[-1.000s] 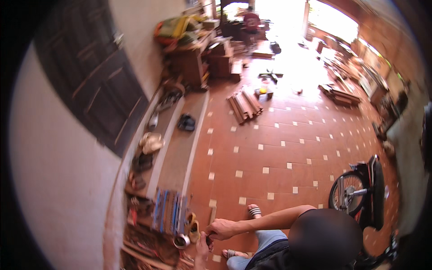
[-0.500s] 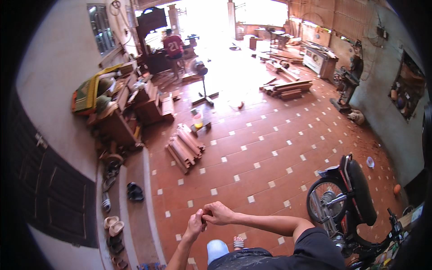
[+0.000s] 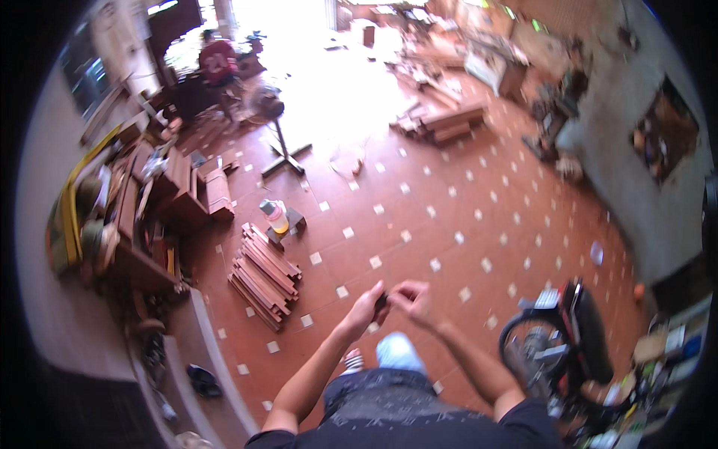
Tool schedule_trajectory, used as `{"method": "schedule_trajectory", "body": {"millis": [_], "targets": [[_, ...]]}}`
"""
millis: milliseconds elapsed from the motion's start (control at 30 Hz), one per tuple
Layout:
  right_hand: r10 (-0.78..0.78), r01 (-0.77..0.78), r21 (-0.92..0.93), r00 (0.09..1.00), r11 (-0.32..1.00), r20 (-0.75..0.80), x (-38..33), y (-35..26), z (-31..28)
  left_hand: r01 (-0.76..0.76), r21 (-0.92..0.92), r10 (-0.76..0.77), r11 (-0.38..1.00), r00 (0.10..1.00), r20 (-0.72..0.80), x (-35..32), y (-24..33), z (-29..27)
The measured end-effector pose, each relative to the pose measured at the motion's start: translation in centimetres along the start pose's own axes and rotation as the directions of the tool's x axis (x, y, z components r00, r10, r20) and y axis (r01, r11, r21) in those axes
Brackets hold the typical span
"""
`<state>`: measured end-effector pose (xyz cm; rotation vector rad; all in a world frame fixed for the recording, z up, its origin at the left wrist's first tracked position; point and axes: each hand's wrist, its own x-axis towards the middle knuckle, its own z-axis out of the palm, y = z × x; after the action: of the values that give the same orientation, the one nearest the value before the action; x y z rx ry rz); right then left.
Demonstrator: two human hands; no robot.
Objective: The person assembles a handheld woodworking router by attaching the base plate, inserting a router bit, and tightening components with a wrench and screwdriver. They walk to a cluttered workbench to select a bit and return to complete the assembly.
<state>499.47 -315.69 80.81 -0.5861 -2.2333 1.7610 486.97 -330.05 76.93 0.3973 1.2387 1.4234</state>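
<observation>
My left hand [image 3: 365, 308] and my right hand [image 3: 410, 297] meet in front of me above the red tiled floor [image 3: 449, 224]. Between their fingertips is a small dark object [image 3: 381, 302], too small and blurred to identify; both hands pinch it. Both forearms come up from the lower edge over my dark shirt [image 3: 404, 411]. My knee in light blue trousers [image 3: 396, 350] and a foot in a striped sandal [image 3: 351, 363] show below the hands.
A stack of wooden slats [image 3: 263, 273] lies on the floor to the left, with a bottle on a small block [image 3: 277, 217] beyond. Cluttered wooden shelves [image 3: 142, 217] line the left wall. A motorbike [image 3: 565, 348] stands at right. A person in red [image 3: 218, 61] sits far off.
The view swung from the left wall toward the open room. My left hand came in from the shelf side and joined my right hand; both now sit higher, closed together on the small dark object.
</observation>
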Motion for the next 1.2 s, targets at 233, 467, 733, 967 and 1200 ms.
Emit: {"method": "schedule_trajectory", "body": {"millis": [233, 467, 733, 967, 1200], "targets": [[0.014, 0.002, 0.21, 0.997, 0.978, -0.076, 25.0, -0.9, -11.7, 0.041, -0.126, -0.019, 0.991, 0.986, 0.166, 23.5, 18.6, -7.1], [0.109, -0.108, 0.025, 0.994, 0.994, -0.026, 56.9, 4.4, -21.4, -0.044, -0.227, 0.001, 0.973, 0.982, -0.187, 44.1, 30.6, -22.5], [0.178, -0.219, -0.301, 0.971, 0.928, -0.158, 96.5, 21.7, -32.0, -0.162, -0.437, -0.2, 0.884, 0.715, -0.67, 58.5, 33.8, -45.9], [0.939, -0.954, 0.035, 0.285, 0.297, -0.195, 101.4, 43.4, -42.4, -0.226, -0.469, -0.236, 0.854, 0.636, -0.735, 85.1, 50.0, -60.2], [0.986, -0.999, 0.002, -0.047, -0.047, -0.159, 113.9, 43.5, -44.0, 0.076, -0.187, -0.197, 0.979, 0.557, -0.807, 120.5, 65.4, -76.4]]}}
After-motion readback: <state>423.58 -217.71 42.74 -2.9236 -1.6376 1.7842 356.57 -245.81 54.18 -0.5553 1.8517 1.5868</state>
